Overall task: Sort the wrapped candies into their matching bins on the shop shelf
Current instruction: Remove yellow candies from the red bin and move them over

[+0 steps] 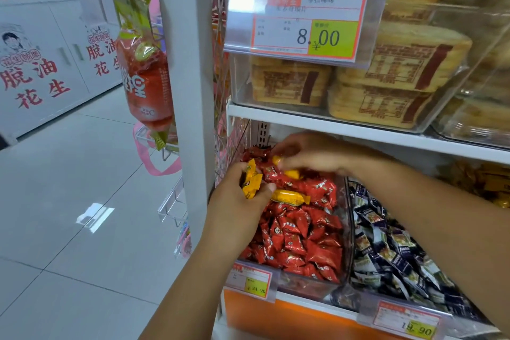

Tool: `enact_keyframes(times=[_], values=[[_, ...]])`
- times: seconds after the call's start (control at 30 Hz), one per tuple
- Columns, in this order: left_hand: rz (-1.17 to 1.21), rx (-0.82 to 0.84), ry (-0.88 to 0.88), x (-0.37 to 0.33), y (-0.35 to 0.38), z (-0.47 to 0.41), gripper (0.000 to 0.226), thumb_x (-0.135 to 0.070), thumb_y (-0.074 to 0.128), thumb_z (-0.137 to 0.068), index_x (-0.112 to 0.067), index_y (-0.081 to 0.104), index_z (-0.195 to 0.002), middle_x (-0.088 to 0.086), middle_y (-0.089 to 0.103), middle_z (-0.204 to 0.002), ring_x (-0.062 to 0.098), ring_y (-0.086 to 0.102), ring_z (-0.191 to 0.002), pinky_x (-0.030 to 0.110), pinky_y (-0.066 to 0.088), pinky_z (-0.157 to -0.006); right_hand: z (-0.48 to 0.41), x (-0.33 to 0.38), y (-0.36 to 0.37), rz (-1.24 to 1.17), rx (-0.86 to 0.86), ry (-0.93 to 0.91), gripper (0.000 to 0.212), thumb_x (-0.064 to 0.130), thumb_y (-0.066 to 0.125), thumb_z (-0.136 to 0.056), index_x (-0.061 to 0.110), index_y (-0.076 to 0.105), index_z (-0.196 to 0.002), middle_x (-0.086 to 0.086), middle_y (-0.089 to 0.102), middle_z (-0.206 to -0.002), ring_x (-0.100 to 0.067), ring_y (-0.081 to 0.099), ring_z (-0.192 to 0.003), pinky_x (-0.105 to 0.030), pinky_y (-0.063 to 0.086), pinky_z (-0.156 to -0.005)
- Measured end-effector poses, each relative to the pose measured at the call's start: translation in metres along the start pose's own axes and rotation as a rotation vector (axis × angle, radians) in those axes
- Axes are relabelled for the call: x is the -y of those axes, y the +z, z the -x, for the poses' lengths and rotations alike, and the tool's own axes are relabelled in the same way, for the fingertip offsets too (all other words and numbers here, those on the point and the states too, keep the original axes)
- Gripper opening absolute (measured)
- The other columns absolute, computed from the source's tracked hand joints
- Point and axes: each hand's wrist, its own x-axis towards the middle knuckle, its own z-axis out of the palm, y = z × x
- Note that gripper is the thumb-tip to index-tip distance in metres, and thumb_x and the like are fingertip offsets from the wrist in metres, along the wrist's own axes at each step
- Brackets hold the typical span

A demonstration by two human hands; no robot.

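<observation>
Shop shelving fills the right of the view, with pale floor tiles (pixel 69 201) stretching away on the left. Over the leftmost clear bin (pixel 303 288) of the lower shelf, the left hand (pixel 237 201) is curled round a small bunch of yellow candies (pixel 251 181) at the bin's left edge. The right hand (pixel 314 156) reaches in from the right, just above and behind it. Its fingertips pinch a yellow candy (pixel 276 160), though blur softens that grip. A loose yellow candy (pixel 289 197) lies just beside the left thumb, on top of the red candies (pixel 298 240) that fill this bin. A price tag (pixel 252 283) reading 24.90 is fixed to the bin's front. The next bin to the right holds dark blue and white candies (pixel 392 251). Above the hands runs a white shelf board (pixel 317 119) carrying packed toast slices (pixel 386 69) in a clear box, fronted by an 8.00 tag (pixel 306 25). Left of the bins stands a white upright post (pixel 193 63), with an orange-red packet (pixel 146 83) hanging beside it. White cabinets (pixel 41 69) with red characters line the far side.
</observation>
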Motion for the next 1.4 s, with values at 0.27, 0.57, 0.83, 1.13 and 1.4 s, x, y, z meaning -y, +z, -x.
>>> enact_keyframes(times=[0.27,0.57,0.83,1.13,1.4], values=[[-0.021,0.015,-0.020,0.003,-0.001,0.000,0.012,-0.029,0.062,-0.090,-0.027,0.057,-0.101,-0.011,0.065,-0.088,0.000,0.060,-0.079,0.000,0.038,-0.061,-0.043,-0.024,-0.016,0.231,0.019,0.115,0.035,-0.018,0.036,-0.091,-0.024,0.042,-0.125,-0.027,0.047,-0.129,-0.027,0.052,-0.107,0.001,0.036,-0.057],[-0.020,0.057,-0.008,0.007,-0.002,0.000,0.009,-0.027,0.063,-0.090,-0.030,0.056,-0.096,-0.006,0.065,-0.083,0.001,0.055,-0.064,0.009,0.042,-0.057,-0.056,-0.025,-0.003,0.509,0.037,0.167,0.038,0.007,0.047,-0.094,0.010,0.053,-0.131,-0.008,0.054,-0.133,-0.023,0.052,-0.117,-0.021,0.036,-0.081],[-0.027,0.045,-0.001,0.006,-0.001,-0.002,0.010,-0.025,0.064,-0.090,-0.029,0.058,-0.096,-0.008,0.066,-0.085,0.001,0.059,-0.076,0.004,0.041,-0.063,-0.047,-0.033,-0.007,0.440,0.075,0.107,0.035,0.008,0.048,-0.095,0.015,0.060,-0.128,-0.004,0.058,-0.129,-0.019,0.053,-0.115,-0.020,0.034,-0.084],[-0.409,0.191,0.111,0.005,0.012,-0.004,0.036,-0.027,0.068,-0.087,-0.039,0.057,-0.120,-0.013,0.067,-0.102,0.010,0.061,-0.091,0.026,0.050,-0.079,-0.013,-0.043,-0.023,0.000,-0.153,0.053,0.033,0.016,0.053,-0.096,-0.011,0.056,-0.114,-0.027,0.062,-0.110,-0.040,0.060,-0.104,-0.048,0.044,-0.098],[-0.421,0.071,0.119,-0.014,0.018,0.004,0.034,-0.030,0.071,-0.082,-0.037,0.060,-0.114,-0.010,0.065,-0.107,0.019,0.061,-0.096,0.038,0.051,-0.081,0.096,-0.023,-0.004,-0.502,-0.223,-0.007,0.038,0.016,0.047,-0.100,0.035,0.044,-0.132,-0.005,0.061,-0.095,-0.013,0.055,-0.068,-0.023,0.046,-0.060]])
